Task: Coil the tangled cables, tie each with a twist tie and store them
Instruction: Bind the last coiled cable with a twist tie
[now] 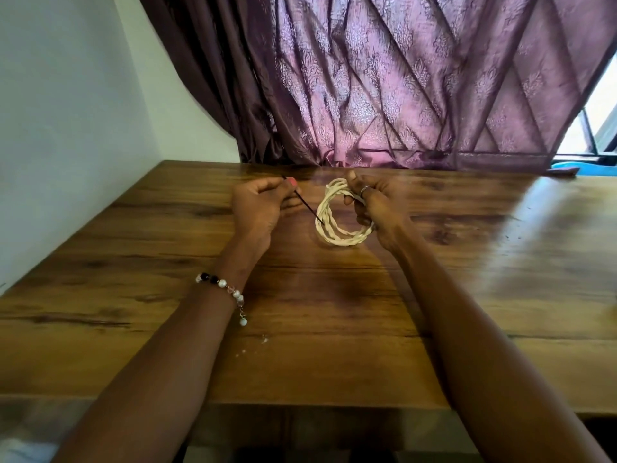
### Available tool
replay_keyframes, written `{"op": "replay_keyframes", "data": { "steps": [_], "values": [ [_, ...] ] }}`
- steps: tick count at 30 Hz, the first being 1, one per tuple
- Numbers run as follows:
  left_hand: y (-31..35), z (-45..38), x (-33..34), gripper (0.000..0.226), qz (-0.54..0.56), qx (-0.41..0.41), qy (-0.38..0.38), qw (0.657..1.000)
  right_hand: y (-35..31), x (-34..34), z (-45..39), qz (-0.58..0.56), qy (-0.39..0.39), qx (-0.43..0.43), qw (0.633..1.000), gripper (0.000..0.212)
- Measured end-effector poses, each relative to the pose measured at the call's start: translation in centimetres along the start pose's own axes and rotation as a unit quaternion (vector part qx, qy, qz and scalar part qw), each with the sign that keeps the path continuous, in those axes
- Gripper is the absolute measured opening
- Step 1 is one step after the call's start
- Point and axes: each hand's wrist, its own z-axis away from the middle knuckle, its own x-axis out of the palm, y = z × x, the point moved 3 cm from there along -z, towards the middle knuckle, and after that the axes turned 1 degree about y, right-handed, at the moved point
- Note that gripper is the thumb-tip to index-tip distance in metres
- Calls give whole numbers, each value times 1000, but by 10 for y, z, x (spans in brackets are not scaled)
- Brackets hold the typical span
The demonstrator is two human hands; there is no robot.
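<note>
Near edge of the bench (300, 372) at 6 o'clock, bare wood from there up to the hands and wide open plank out to 3 and 9. Left hand (258, 208) at about 11 pinches a thin dark twist tie (309, 208) between curled fingers, its tip touching the coil's left side; right hand (374, 205) at 1 grips the cream cable coil (337, 222) on its right side, coil near bench centre. Far edge at 12 meets a purple curtain (384, 78), white wall (66, 111) along the 9–10 side.
</note>
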Motion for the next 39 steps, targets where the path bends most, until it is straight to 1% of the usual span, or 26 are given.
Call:
{"op": "replay_keyframes", "data": {
  "steps": [3, 6, 9, 14, 18, 22, 29, 33, 36, 39],
  "values": [
    [0, 0, 2, 17, -27, 42, 1, 999, 1, -1, 1, -7, 2, -2, 1000, 28],
    [-1, 2, 4, 16, -33, 66, 12, 997, 2, 0, 0, -9, 4, -5, 1000, 27],
    [-2, 2, 5, 12, -28, 73, 17, 997, 3, 1, -2, 1, 17, -9, 1000, 25],
    [0, 3, 4, 21, -13, 76, 18, 997, 4, 1, -2, 3, 35, -12, 999, 24],
    [3, 7, 4, 21, -8, 107, 19, 994, 7, 0, -3, -4, 46, -11, 999, 27],
    [5, 11, 7, 17, -62, 175, 6, 982, 9, 1, -5, -4, 54, -19, 998, 32],
    [4, 18, 17, 14, -176, 248, 3, 953, 7, -1, -3, 5, 66, -33, 997, 34],
    [1, 17, 16, 16, -191, 263, -2, 946, 4, 1, -1, 7, 66, -27, 997, 33],
    [2, 19, 18, 17, -209, 274, -15, 939, 5, 5, 1, 8, 46, -37, 998, 31],
    [0, 18, 16, 18, -229, 289, -10, 930, 3, 10, 4, 5, 25, -49, 998, 29]
  ]
}}
